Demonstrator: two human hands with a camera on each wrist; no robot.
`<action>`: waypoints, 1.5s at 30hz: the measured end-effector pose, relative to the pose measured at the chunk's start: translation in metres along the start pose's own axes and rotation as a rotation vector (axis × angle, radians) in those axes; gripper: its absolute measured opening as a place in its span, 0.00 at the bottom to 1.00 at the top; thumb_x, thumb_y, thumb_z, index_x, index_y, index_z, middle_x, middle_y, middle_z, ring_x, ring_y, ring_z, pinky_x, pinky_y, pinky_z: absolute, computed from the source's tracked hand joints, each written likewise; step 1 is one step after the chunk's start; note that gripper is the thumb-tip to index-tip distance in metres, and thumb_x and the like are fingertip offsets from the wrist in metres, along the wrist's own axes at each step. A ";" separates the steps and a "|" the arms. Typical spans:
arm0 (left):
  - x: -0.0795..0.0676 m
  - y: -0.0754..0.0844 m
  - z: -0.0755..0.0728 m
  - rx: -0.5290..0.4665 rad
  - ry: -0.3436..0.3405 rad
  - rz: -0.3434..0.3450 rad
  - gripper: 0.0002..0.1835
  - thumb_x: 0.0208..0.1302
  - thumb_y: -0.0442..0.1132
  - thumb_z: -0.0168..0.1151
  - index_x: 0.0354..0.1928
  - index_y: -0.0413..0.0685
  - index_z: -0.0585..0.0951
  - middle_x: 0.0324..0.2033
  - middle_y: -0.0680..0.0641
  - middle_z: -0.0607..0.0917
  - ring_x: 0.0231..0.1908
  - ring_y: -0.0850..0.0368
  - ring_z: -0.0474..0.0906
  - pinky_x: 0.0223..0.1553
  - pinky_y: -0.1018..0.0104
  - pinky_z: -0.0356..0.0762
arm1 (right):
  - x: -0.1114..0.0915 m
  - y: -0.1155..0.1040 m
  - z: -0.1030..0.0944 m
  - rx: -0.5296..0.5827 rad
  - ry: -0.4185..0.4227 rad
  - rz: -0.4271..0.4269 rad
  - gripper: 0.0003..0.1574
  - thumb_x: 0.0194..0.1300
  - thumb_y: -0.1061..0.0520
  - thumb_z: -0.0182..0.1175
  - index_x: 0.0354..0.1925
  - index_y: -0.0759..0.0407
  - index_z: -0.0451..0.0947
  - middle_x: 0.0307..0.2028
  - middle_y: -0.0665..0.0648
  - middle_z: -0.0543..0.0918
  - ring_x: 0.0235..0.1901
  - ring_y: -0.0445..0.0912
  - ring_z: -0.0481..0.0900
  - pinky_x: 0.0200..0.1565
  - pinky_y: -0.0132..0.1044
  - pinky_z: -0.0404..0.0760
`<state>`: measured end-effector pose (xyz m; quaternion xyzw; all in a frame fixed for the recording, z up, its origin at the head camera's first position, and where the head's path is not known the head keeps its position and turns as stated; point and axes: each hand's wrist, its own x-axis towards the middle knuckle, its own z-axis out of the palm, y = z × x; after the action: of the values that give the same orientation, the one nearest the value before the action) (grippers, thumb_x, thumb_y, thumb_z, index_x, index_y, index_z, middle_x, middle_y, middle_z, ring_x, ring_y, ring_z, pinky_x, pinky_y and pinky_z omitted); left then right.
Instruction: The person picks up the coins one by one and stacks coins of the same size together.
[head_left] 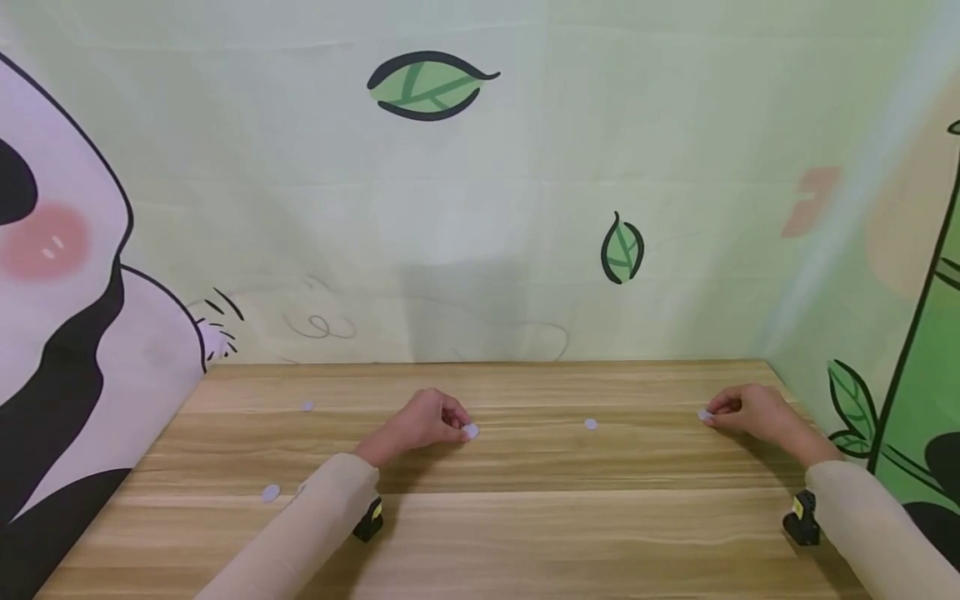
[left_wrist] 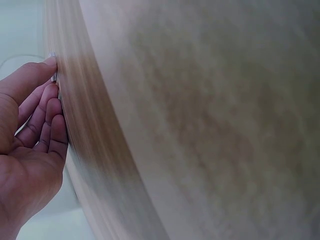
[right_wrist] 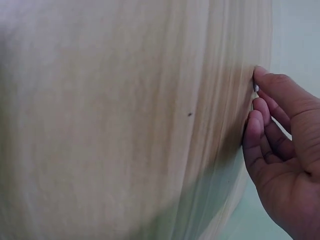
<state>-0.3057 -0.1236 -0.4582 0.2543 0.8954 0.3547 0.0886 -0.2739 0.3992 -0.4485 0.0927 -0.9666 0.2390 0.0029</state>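
My left hand [head_left: 429,418] pinches a small white disc [head_left: 470,431] between thumb and fingertips, low over the wooden table near its middle. In the left wrist view that disc [left_wrist: 53,77] shows edge-on as a thin light strip at the fingertips. Toward the table's right side, my right hand [head_left: 756,412] holds another white disc [head_left: 704,414] by its edge. The right wrist view shows only a sliver of it at the thumb, with the hand [right_wrist: 285,135] close to the wood. Between the two hands lies a loose white disc [head_left: 591,424].
Two more white discs lie on the left of the table [head_left: 525,533]: one farther back [head_left: 308,406], one nearer [head_left: 271,493] beside the left sleeve [head_left: 300,525]. A printed cloth backdrop [head_left: 495,208] with leaves and a panda rises behind the table's far edge.
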 end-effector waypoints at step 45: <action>-0.001 0.000 -0.001 0.002 -0.006 -0.030 0.06 0.57 0.36 0.77 0.34 0.44 0.89 0.24 0.55 0.81 0.28 0.64 0.73 0.32 0.71 0.71 | -0.006 0.007 0.009 0.040 0.063 -0.032 0.16 0.64 0.52 0.71 0.42 0.64 0.87 0.30 0.49 0.82 0.30 0.39 0.73 0.32 0.32 0.73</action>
<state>-0.3054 -0.1245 -0.4568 0.2420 0.8992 0.3515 0.0962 -0.2693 0.4026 -0.4598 0.1008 -0.9595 0.2608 0.0353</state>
